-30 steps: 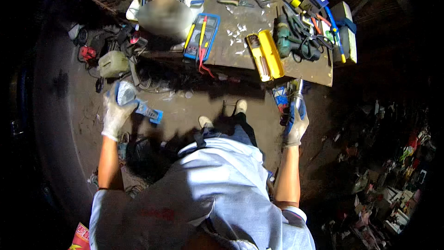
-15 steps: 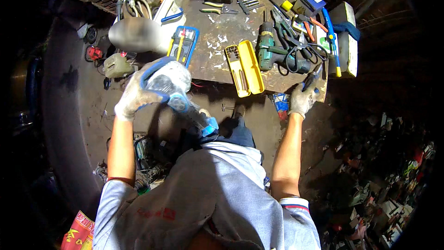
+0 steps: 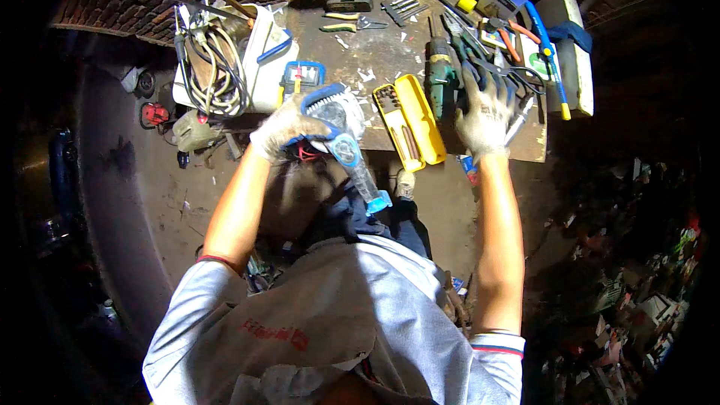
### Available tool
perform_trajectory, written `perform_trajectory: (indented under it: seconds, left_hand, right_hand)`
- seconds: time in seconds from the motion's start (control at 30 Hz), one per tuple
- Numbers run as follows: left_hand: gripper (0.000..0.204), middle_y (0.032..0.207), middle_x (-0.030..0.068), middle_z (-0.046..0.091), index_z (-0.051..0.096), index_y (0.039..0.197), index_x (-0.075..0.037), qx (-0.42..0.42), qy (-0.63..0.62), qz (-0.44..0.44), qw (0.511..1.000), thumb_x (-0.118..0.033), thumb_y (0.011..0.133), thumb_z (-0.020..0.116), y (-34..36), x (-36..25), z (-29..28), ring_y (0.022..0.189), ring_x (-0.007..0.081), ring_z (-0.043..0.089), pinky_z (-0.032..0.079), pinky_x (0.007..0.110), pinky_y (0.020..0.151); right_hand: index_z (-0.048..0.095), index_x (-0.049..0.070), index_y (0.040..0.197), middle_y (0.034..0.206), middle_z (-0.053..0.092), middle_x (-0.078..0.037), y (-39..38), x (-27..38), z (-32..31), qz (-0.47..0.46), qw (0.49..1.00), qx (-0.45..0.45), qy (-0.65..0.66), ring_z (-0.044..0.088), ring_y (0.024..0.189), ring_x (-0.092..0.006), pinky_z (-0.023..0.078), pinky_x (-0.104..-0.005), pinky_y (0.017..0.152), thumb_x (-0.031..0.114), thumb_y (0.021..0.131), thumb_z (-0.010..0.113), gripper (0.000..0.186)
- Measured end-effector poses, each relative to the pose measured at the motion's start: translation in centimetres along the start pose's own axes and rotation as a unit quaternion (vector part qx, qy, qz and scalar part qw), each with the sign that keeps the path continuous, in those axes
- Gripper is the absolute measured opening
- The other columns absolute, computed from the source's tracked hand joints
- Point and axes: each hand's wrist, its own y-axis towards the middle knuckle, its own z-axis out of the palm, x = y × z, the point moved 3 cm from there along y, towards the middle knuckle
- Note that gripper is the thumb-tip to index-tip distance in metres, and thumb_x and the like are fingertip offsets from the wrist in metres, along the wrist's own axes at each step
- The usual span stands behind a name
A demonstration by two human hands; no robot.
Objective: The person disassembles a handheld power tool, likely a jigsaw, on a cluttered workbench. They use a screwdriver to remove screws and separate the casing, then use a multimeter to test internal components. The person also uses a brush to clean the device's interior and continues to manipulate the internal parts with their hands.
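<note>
Brown floor (image 3: 446,229) shows below the front edge of the workbench (image 3: 360,56). Red lettering marks the person's grey shirt (image 3: 420,311). A white bin (image 3: 259,90) at the bench's left holds coiled cables (image 3: 217,79). The left hand (image 3: 289,124) has its fingers clamped on a dusty grey-and-blue tool (image 3: 346,151), seen across that edge. An opened yellow case (image 3: 420,116) contains bits (image 3: 386,97). A gap to its right, the right hand (image 3: 486,116), fingers apart, covers part of a green drill (image 3: 441,71), beside a slim silvery tool (image 3: 519,121)
</note>
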Motion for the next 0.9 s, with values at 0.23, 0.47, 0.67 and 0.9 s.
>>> perform_trajectory:
  seconds: [0.23,0.47,0.67,0.9]
  left_hand:
    - [0.089,0.131,0.0100,0.056,0.046,0.139,0.000,-0.045,-0.058,0.014,0.997,-0.012,0.059,0.082,-1.7,-1.8,-0.4,0.118,0.0194,0.053,0.041,0.033,0.103]
    - [0.090,0.131,0.0181,0.055,0.049,0.133,0.003,-0.149,0.189,0.153,0.958,-0.026,0.059,0.090,-2.9,-4.3,-3.2,0.123,0.0329,0.050,0.036,0.041,0.108]
    - [0.095,0.133,0.0188,0.052,0.046,0.137,0.001,-0.220,0.288,0.115,0.925,-0.023,0.055,0.090,-3.4,-6.9,-2.7,0.124,0.0323,0.050,0.039,0.041,0.106]
    - [0.096,0.137,0.0192,0.050,0.046,0.137,0.001,-0.227,0.254,0.098,0.935,-0.022,0.055,0.088,-3.6,-7.1,-2.4,0.128,0.0321,0.047,0.035,0.040,0.110]
  right_hand:
    - [0.059,0.016,0.123,0.114,0.062,-0.013,4.3,-0.5,3.2,-0.033,0.984,0.155,-0.086,0.058,0.112,-0.0313,0.022,-0.0609,0.110,0.020,0.079,0.061,0.044]
    - [0.060,0.001,0.105,0.092,0.065,-0.006,-0.3,4.8,-7.4,0.263,0.789,-0.021,0.554,0.064,0.080,-0.0159,0.050,-0.0285,0.072,0.005,0.083,0.066,0.023]
    - [0.058,-0.007,0.121,0.104,0.068,-0.012,-4.2,13.7,-10.1,0.285,0.599,0.044,0.747,0.061,0.089,-0.0112,0.050,-0.0252,0.079,-0.003,0.089,0.057,0.032]
    - [0.062,-0.006,0.117,0.099,0.068,-0.010,-4.8,14.4,-7.5,0.193,0.713,0.110,0.665,0.063,0.081,-0.0137,0.051,-0.0269,0.075,0.012,0.091,0.063,0.031]
